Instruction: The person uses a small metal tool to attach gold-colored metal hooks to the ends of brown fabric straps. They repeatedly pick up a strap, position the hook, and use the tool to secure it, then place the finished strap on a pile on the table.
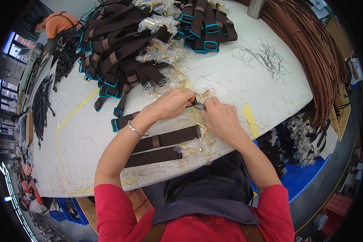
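Note:
Over the near part of the table, my left hand (174,103) pinches the end of a dark brown webbing strap (127,120), which runs beneath my left forearm to a blue-edged buckle (115,125). Facing it, my right hand (222,120) is closed on what look like small thread snips (199,106), their metal blades touching or close to my left fingertips. My fingers hide most of the tool and the strap's end. Nearer to me lie a strap with a leather loop (171,138) and another strap (153,157), both with gold hooks in clear plastic (189,150).
A big heap of similar straps (117,52) covers the far left, with a smaller pile (205,28) beside it. Loose threads (266,60) lie at right. Long brown leather strips (306,52) hang over the right edge above a blue bin (302,177). Another person (58,26) works far left.

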`<state>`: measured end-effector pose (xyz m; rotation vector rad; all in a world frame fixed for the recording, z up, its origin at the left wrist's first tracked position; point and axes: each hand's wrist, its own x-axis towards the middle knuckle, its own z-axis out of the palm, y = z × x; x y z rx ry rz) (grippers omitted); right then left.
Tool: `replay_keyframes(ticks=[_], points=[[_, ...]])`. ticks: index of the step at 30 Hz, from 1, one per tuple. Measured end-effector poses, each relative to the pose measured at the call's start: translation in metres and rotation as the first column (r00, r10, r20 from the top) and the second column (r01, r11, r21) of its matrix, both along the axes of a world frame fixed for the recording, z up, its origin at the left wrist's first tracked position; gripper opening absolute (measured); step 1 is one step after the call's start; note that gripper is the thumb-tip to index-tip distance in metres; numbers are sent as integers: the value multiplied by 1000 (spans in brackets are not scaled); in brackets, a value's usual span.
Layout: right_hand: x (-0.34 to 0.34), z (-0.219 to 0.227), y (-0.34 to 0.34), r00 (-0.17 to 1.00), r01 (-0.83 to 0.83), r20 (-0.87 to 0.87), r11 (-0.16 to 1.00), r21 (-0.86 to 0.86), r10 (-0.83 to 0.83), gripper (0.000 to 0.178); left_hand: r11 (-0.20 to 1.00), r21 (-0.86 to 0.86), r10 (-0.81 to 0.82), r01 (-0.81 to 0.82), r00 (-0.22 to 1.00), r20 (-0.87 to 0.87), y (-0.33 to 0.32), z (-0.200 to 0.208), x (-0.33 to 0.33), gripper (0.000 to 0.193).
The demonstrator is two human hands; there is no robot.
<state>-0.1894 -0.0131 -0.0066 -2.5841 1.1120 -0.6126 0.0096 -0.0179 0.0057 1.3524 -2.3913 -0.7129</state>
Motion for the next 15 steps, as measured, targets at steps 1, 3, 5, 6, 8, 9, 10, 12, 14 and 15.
replay_keyframes(ticks=[1, 3, 5, 6, 8, 9, 10, 12, 14, 15], points=[[0, 0, -1, 1000, 0, -12, 1000, -7, 0, 18, 1000, -5, 4, -4, 1000, 15, 0, 0, -2, 9], [1, 0, -1, 999, -6, -37, 1000, -9, 6, 18, 1000, -6, 10, -10, 999, 48, 1, 1, -3, 8], [1, 0, -2, 998, -15, -62, 1000, 1, 15, 19, 1000, 1, 13, -13, 996, 84, 0, 2, -4, 7], [2, 1, -2, 997, -22, -71, 1000, 17, 23, 20, 1000, 8, 16, -17, 995, 102, 1, 4, -5, 7], [3, 6, -2, 995, -34, -88, 998, 50, 39, 22, 999, 20, 23, -26, 990, 136, 3, 7, -6, 6], [3, 5, -3, 996, -26, -79, 999, 39, 29, 20, 1000, 17, 18, -20, 989, 150, 2, 8, -7, 6], [3, 3, -3, 997, -18, -69, 999, 28, 20, 18, 1000, 14, 13, -15, 986, 164, 2, 8, -8, 6], [3, 2, -4, 998, -12, -65, 1000, 20, 14, 18, 1000, -1, 4, -4, 985, 171, 1, 7, -8, 6], [4, 5, -4, 997, -19, -77, 1000, 23, 20, 18, 1000, -27, -3, 8, 988, 156, 2, 4, -7, 6], [5, 7, -4, 996, -15, -89, 999, 29, 18, 18, 1000, -30, -3, 8, 988, 152, 2, 4, -6, 6]])
